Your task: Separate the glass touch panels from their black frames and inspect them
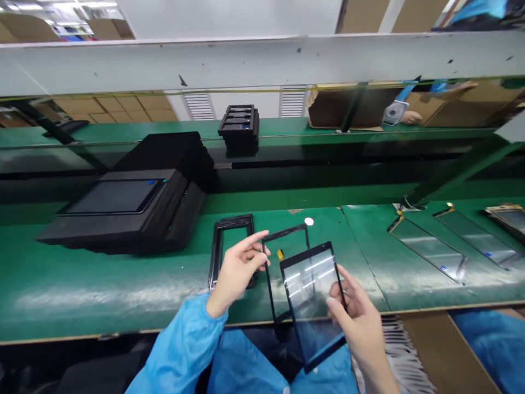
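Observation:
My left hand (240, 265) pinches the upper left corner of a thin black rectangular frame (286, 232) with an open middle. In my right hand (359, 314) is a black-bordered touch screen glass panel (311, 306), gripped by its right edge and tilted. The panel is see-through and reflects ceiling lights. It overlaps the frame's right side from my view, and I cannot tell whether the two touch. A small yellow tab (280, 254) shows by the panel's top left corner. Beside my left hand, a few similar black frames (214, 251) lie stacked on the green bench (106, 298).
Black foam trays (168, 219) are piled at left, with a dark screen (112, 197) on top. Smaller black trays (238, 131) stand behind. Glass panels (429, 246) lie at right near a slanted green post (455, 169). Another person's hand (411, 117) shows behind.

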Demonstrator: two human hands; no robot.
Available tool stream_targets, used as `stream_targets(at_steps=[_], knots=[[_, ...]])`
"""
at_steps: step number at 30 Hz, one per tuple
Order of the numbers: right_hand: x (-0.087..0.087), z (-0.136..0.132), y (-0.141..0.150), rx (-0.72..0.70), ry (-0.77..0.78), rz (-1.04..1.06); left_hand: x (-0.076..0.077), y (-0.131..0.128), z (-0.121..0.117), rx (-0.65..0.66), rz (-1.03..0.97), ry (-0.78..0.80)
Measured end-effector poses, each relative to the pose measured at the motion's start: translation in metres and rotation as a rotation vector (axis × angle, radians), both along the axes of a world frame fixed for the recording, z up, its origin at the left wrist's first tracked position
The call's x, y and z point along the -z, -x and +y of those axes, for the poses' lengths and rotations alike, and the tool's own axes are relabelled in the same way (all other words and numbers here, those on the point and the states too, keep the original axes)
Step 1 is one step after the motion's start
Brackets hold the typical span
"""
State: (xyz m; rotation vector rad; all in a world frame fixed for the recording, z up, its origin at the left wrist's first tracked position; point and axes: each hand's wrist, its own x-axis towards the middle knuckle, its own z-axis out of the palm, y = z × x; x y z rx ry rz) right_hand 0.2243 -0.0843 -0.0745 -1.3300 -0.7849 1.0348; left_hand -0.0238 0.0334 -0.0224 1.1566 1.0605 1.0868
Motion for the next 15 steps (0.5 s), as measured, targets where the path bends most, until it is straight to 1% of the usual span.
stream_targets(at_steps=[3,7,11,15], knots=[[0.002,0.004,0.007,-0.018,-0.01,0.005,0.003,-0.008,-0.012,-0.004,0.0,0.005],[0.005,0.004,0.009,-0.059,-0.002,-0.006,0.003,-0.009,-0.019,0.009,-0.041,-0.004],[0.004,0.004,0.01,-0.044,-0.008,-0.01,0.004,-0.005,-0.023,0.022,-0.069,-0.032],[0.0,0.004,0.013,-0.015,-0.002,-0.039,0.004,-0.005,-0.027,0.055,-0.109,0.006]])
